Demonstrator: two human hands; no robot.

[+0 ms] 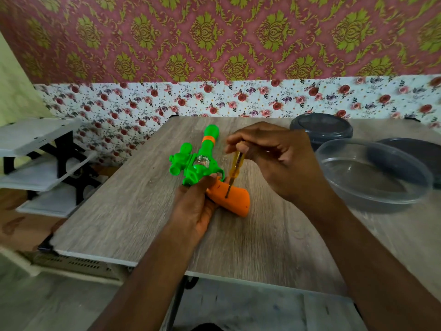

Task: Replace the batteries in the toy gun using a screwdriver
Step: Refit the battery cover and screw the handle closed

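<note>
A green toy gun (199,161) with an orange grip lies on its side on the wooden table (124,211), barrel pointing away from me. My left hand (195,206) holds the gun at the join of body and grip. My right hand (274,156) pinches the top of a screwdriver (235,170) with a clear yellow handle. It stands nearly upright, and its metal tip sits in a hole on the orange grip (233,199). No batteries are in sight.
A clear plastic bowl (374,173) stands to the right of my right hand. Behind it are a dark round container (322,130) and a dark lid (420,154). A white tiered rack (40,163) stands off the table's left edge.
</note>
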